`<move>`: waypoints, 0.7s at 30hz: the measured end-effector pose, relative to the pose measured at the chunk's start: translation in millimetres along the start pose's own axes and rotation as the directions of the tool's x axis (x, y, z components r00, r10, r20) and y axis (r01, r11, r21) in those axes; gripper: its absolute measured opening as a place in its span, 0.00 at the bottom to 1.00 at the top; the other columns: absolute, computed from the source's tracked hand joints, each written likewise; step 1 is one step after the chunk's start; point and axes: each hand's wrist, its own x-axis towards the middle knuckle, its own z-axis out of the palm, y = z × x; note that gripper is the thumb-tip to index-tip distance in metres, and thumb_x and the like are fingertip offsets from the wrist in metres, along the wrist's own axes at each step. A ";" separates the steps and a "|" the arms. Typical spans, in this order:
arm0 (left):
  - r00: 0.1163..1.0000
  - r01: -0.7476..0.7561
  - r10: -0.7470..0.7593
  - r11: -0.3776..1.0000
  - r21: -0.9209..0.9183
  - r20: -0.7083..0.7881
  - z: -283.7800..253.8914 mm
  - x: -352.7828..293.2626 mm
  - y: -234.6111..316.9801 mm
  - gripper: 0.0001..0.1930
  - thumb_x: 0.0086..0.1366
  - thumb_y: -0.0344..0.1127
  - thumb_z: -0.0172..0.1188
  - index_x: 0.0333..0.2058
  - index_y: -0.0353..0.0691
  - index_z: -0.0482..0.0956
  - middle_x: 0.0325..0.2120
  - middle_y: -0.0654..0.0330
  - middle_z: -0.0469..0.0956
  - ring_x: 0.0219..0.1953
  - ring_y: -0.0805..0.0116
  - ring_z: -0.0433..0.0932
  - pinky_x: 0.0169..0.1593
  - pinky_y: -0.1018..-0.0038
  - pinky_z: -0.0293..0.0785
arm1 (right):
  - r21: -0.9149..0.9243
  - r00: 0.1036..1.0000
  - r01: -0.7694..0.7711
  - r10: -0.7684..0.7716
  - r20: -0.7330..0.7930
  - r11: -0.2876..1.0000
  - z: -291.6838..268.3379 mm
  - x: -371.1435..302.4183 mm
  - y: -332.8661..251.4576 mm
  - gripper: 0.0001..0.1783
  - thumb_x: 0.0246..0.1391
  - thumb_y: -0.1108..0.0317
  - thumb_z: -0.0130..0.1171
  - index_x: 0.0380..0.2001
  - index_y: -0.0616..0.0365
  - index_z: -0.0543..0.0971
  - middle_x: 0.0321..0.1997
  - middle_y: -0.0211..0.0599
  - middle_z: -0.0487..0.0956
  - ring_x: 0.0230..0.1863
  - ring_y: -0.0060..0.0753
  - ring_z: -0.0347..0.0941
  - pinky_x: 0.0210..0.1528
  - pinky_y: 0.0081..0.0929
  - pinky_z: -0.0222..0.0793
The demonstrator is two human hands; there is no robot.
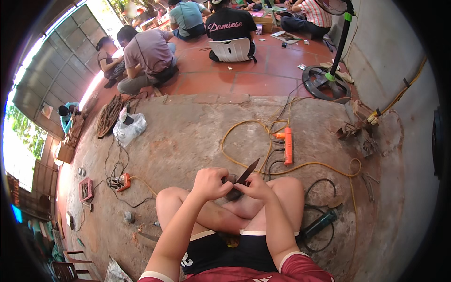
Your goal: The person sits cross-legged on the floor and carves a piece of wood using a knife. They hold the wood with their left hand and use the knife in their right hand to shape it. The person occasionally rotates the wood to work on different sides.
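Observation:
Above my crossed legs, both hands are close together around a dark, pointed blade (249, 171). Its tip slants up and to the right. My right hand (256, 187) pinches the lower part of the blade, thumb toward my left hand. Fingers curled, my left hand (211, 184) is closed beside it; what it grips is mostly hidden. Just below the fingers shows a dark, rounded piece (232, 194), too shadowed to name.
An orange power strip (288, 146) with a looping yellow cord lies ahead. At right are a green cylindrical power tool (320, 223) and a black round stand base (327, 83). A plastic bag (130, 129) and an orange socket box (123, 182) lie left. Several people sit beyond.

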 end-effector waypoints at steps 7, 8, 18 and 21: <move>1.000 -0.008 0.008 1.000 0.020 0.001 1.0 2.1 -9.6 0.10 0.46 0.42 0.59 0.22 0.41 0.79 0.19 0.49 0.76 0.25 0.45 0.77 0.30 0.58 0.74 | -0.123 0.960 0.076 -0.106 -0.258 0.989 8.6 1.6 -13.5 0.09 0.52 0.68 0.65 0.33 0.64 0.83 0.27 0.44 0.83 0.31 0.29 0.80 0.34 0.28 0.73; 1.000 -0.018 0.018 1.000 0.012 0.000 1.1 3.8 -7.7 0.10 0.46 0.42 0.59 0.22 0.41 0.79 0.19 0.48 0.76 0.25 0.45 0.77 0.30 0.58 0.74 | -0.174 0.941 0.080 -0.132 -0.311 0.981 4.0 3.9 0.3 0.10 0.52 0.67 0.66 0.31 0.64 0.83 0.26 0.43 0.83 0.29 0.29 0.79 0.32 0.28 0.72; 1.000 -0.018 0.018 0.999 -0.028 0.001 3.5 4.1 -9.1 0.09 0.44 0.38 0.58 0.22 0.39 0.78 0.17 0.48 0.75 0.24 0.46 0.77 0.29 0.61 0.73 | -0.167 0.944 -0.064 0.006 -0.329 0.984 7.0 5.0 13.3 0.13 0.50 0.64 0.68 0.28 0.66 0.83 0.21 0.41 0.81 0.22 0.26 0.75 0.26 0.29 0.69; 1.000 -0.002 0.003 1.000 -0.020 0.010 0.9 4.4 -9.8 0.09 0.44 0.38 0.57 0.23 0.39 0.78 0.18 0.48 0.75 0.24 0.47 0.76 0.29 0.62 0.73 | -0.081 0.983 0.060 -0.072 -0.166 0.995 10.6 4.6 -2.0 0.12 0.50 0.65 0.67 0.27 0.65 0.82 0.22 0.43 0.81 0.23 0.28 0.76 0.26 0.30 0.69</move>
